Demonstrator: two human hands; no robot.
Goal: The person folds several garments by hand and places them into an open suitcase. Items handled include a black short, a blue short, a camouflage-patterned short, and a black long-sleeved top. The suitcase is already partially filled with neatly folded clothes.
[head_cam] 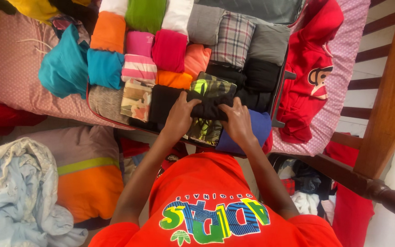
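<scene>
bed (10, 68): pink dotted cover, carried the suitcase; wooden bedpost (392, 87) stood at the right edge.
suitcase (277, 93): lay open on the bed, packed tight with rolled and folded clothes in rows, almost no free gap seen.
step: looked like packing, a dark garment being pressed into the near row.
black roll (209, 109): the thing in hand, sat on top of the camouflage piece (212, 87), near front edge of the suitcase, between both hands.
left hand (179, 118): fingers (192, 103) curled over the left end of the black roll, gripping it.
right hand (238, 121): fingers curled over the right end of the same roll, gripping it too.
next move, judged: would call for squeezing the roll tighter and wedging it down between neighbours without undoing them.
in the way: blue piece (259, 128) just right of the right hand, black folded clothes (259, 75) behind, patterned roll (136, 98) to the left; all close-packed.
red hoodie (309, 68): lay outside the suitcase on the bed, right side.
teal garment (65, 66): loose on the bed, touching the suitcase's left edge.
pale blue cloth (19, 192): heaped on the floor lower left, well apart.
orange bundle (88, 183): beside that heap, below the bed.
</scene>
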